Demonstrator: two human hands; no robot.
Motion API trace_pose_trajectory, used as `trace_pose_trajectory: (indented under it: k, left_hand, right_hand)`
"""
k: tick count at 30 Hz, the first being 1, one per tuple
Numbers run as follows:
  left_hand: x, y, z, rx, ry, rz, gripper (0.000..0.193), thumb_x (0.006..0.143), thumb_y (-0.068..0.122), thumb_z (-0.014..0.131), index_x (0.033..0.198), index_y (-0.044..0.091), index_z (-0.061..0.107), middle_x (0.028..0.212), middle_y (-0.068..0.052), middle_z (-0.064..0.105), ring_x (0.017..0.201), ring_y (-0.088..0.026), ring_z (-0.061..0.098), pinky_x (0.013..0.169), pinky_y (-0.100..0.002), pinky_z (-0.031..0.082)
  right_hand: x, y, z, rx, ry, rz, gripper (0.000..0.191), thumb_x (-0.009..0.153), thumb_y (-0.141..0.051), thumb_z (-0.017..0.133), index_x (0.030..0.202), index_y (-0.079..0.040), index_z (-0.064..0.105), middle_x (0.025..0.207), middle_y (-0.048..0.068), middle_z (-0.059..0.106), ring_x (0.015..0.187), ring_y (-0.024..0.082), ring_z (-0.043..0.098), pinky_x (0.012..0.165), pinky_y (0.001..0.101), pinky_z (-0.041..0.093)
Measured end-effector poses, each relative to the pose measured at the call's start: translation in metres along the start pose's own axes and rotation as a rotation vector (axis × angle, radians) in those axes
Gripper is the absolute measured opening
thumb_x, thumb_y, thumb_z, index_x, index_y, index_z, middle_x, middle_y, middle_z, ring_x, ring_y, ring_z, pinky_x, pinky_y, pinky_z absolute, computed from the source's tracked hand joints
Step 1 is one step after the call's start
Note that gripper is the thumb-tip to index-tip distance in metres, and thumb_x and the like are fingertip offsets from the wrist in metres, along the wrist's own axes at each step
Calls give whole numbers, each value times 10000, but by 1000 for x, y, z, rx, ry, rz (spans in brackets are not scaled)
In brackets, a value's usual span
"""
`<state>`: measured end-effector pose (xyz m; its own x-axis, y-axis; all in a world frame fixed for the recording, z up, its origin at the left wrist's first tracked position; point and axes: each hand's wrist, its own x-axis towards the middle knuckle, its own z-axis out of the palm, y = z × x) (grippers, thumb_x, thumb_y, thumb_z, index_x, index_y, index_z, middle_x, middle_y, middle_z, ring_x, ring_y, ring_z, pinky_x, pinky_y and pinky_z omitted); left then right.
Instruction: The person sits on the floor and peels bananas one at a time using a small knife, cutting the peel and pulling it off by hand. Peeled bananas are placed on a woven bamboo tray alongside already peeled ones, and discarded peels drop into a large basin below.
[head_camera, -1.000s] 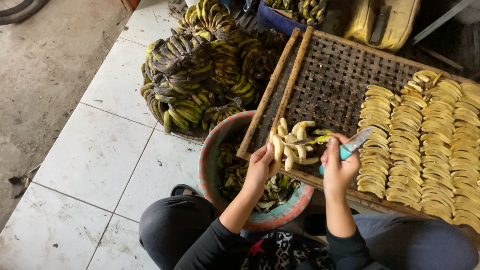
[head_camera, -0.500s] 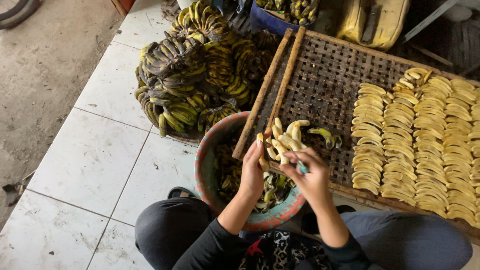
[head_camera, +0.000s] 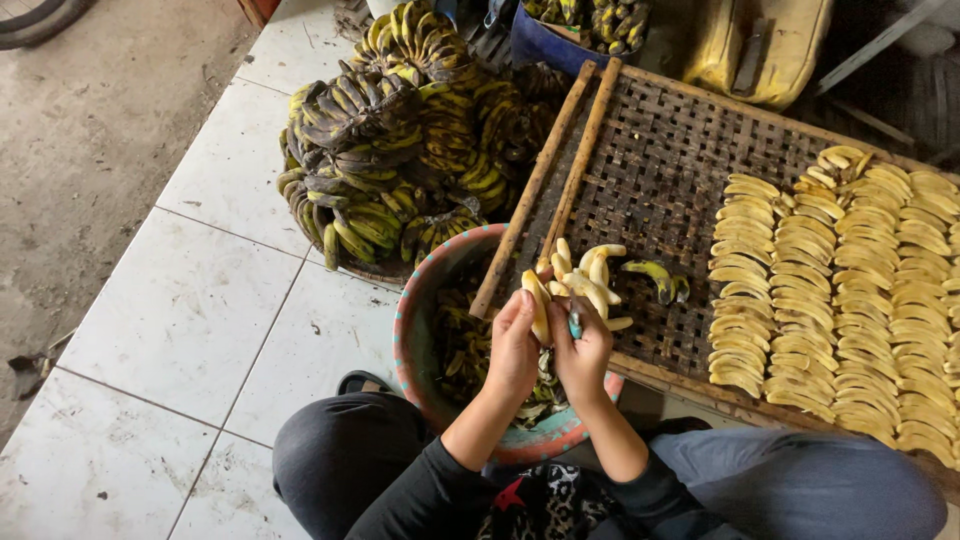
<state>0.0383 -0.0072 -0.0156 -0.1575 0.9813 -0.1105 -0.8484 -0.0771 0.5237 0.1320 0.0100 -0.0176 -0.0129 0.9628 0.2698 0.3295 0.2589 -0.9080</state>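
**Hands close on a peeled banana above the basin**

Seated on a white tiled floor (head_camera: 180, 310), a person in dark sleeves raises both forearms from the lap, wrists nearly together, at the near edge of a woven bamboo tray (head_camera: 660, 190). The left hand (head_camera: 513, 350) is curled shut around the lower part of a pale peeled banana (head_camera: 538, 300), which stands upright out of the fist. The right hand (head_camera: 583, 355) presses in just beside it, fingers folded tight on the teal handle of a small knife (head_camera: 575, 322); the blade is hidden between the hands and cannot be made out.

The two hands hover over the rim of a round basin (head_camera: 405, 330) with a pink and teal edge, dark peelings lying inside. Just beyond the fingers a small heap of peeled bananas (head_camera: 590, 275) rests on the tray, with one unpeeled green-yellow banana (head_camera: 655, 280) near it. Further right, rows of peeled bananas (head_camera: 850, 270) lie side by side, running off the frame's right edge. A pile of blackened unpeeled bunches (head_camera: 400, 150) sits on the floor left of the tray. The person's head is out of view, and the palms and the grip's inner side face away from the camera.
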Motion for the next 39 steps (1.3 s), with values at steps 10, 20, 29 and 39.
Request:
trace_pose_trajectory:
  k: [10, 20, 29, 39]
  left_hand:
    - [9, 7, 0, 649, 21, 137, 278, 992, 55, 705, 1241, -11, 603, 1054, -60, 681, 917, -79, 637, 791, -240, 537]
    - [27, 19, -24, 624, 242, 348, 440, 1009, 27, 608, 1439, 34, 519, 1202, -26, 652, 1075, -100, 619, 927, -260, 538]
    - [26, 11, -26, 575, 104, 135, 495, 1022, 64, 595, 1509, 64, 504, 1166, -22, 680, 1017, -87, 641, 858, -258, 571]
    - [36, -19, -64, 890, 4, 78, 424, 993, 55, 658, 1415, 58, 620, 1016, -38, 685, 825, -78, 601, 711, -259, 528]
  right_hand:
    - [22, 31, -31, 283, -57, 303, 199, 1049, -184, 660, 1086, 6, 710, 709, 2, 569, 570, 69, 449, 508, 238, 340]
    - [18, 27, -86, 621, -65, 431, 216, 978, -227, 714, 1023, -19, 678, 682, -8, 558, 527, 68, 456, 479, 246, 366]
    - [15, 8, -61, -39, -298, -248, 339, 890, -207, 788, 1188, -59, 722, 999, 59, 723, 817, 150, 645, 729, 285, 527]
    - [10, 15, -84, -23, -104, 187, 158, 1019, -166, 712, 1076, -38, 785, 795, 102, 674, 655, 206, 549, 607, 316, 414]
